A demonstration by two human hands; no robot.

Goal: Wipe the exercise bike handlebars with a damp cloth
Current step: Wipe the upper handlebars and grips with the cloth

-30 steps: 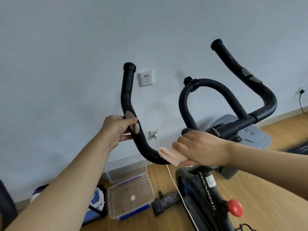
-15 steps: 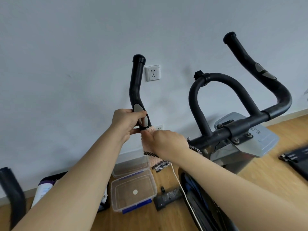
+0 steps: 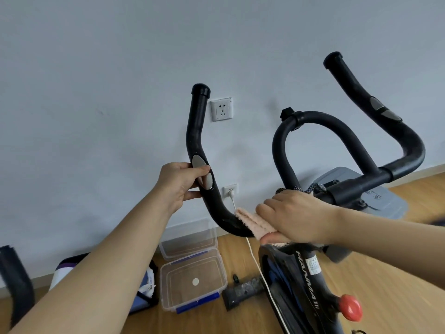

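- left hand (image 3: pixel 179 186) still clenched round the handlebar (image 3: pixel 196 131) at its silver pad (image 3: pixel 199 161)
- right hand (image 3: pixel 296 218), gripping the pink cloth (image 3: pixel 252 224), slid from that pad down to the bend

A pale blue-grey painted wall (image 3: pixel 96 68) filled the upper half of my view. A white square wall socket (image 3: pixel 221 109) sat near the centre of it. Lower down, a second white socket (image 3: pixel 230 189) had a plug in it, and a thin white cable (image 3: pixel 256 261) ran down toward the light wooden floor (image 3: pixel 385 297). At bottom centre lay a clear plastic storage box with blue clips (image 3: pixel 193 284), with another clear plastic tray (image 3: pixel 190 239) directly behind it by the wall. A dark grey bar (image 3: pixel 243 291) lay just right of them. A black curved object (image 3: pixel 16 276) stood at the lower left edge, and a grey plastic lid (image 3: pixel 390 201) sat at the right.
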